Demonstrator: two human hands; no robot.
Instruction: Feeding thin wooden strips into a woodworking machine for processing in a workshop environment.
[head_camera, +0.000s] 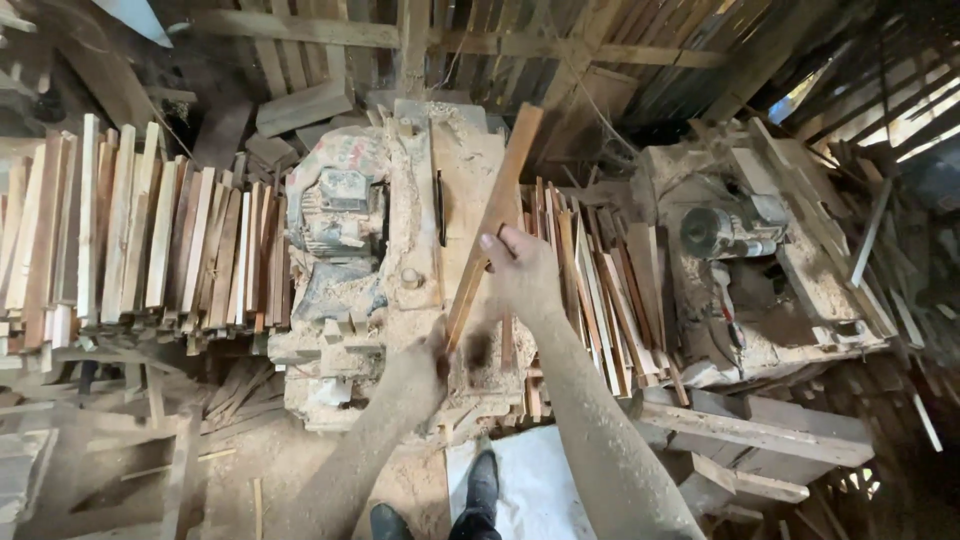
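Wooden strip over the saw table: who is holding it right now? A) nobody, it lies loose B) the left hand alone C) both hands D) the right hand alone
C: the left hand grips the near end of the wooden strip, the right hand presses on its middle.

I see a bare wooden slat (497, 215) in my hands, matt and rough-sawn, reddish brown. My left hand (418, 372) and right hand (520, 268) look dusted with sawdust. The tabletop (468, 170) of the saw is coated in pale, powdery sawdust. The motor (335, 215) on the left is dull grey metal, grimy. The stacked slats (140, 235) far left are raw, unfinished wood, pale and matt.
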